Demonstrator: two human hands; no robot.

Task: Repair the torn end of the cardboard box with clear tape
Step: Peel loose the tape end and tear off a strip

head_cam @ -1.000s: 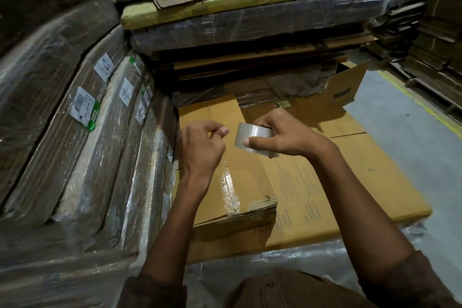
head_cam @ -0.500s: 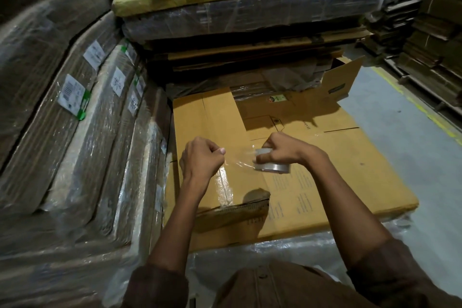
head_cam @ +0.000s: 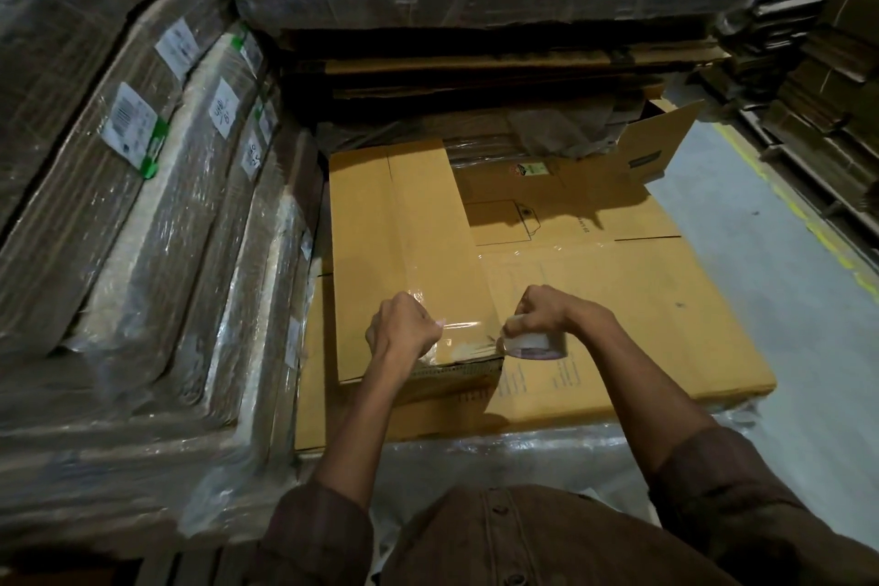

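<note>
A flattened yellow-brown cardboard box [head_cam: 404,233] lies on top of a wider flat box. Its torn near end [head_cam: 456,371] shows a ragged corrugated edge. My left hand [head_cam: 404,331] pinches the free end of a strip of clear tape [head_cam: 463,328] above that end. The strip stretches rightward to the roll of clear tape [head_cam: 535,345], which my right hand [head_cam: 551,314] grips just past the box's right corner. Older wrinkled tape glints on the cardboard under the strip.
Shrink-wrapped bundles of flat cardboard [head_cam: 157,214] rise along the left. A tall stack of wrapped sheets [head_cam: 475,14] stands behind. An open carton flap [head_cam: 661,148] sticks up at the back right. Grey floor with a yellow line [head_cam: 785,214] runs on the right.
Both hands have dropped toward the torn near end. My hands moved apart, so the tape strip between them is longer, and the roll sits lower at the box corner.
</note>
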